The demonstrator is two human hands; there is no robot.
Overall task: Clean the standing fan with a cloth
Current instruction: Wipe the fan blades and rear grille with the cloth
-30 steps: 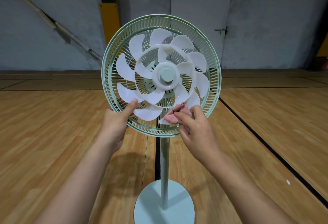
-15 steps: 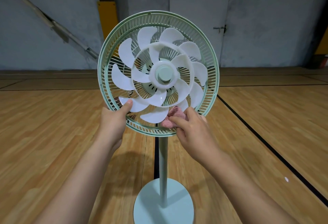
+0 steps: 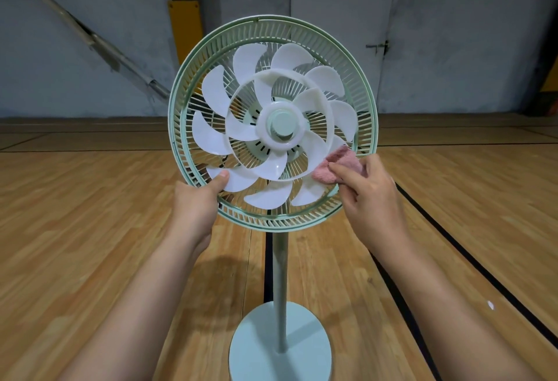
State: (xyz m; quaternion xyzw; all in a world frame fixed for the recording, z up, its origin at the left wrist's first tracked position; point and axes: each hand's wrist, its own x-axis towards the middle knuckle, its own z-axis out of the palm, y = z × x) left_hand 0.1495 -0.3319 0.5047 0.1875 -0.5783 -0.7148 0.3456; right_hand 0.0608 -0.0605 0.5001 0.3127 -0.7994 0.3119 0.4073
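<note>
A pale green standing fan (image 3: 273, 33) with white blades (image 3: 211, 139) stands in front of me, its front grille off, on a pole and round base (image 3: 280, 347). My left hand (image 3: 196, 202) grips the lower left rim of the cage, with the thumb pressed on a white blade. My right hand (image 3: 371, 196) pinches a pink cloth (image 3: 338, 166) against a blade at the lower right of the fan.
Wooden floor (image 3: 90, 229) with black lines stretches all around the fan. Behind it are a grey wall, a white door (image 3: 341, 33), a yellow panel (image 3: 184, 27) and a slanting pipe (image 3: 90, 36).
My right hand and the cloth moved from the bottom of the blades up to the lower right. The blades turned a little. My left hand stayed on the lower left rim.
</note>
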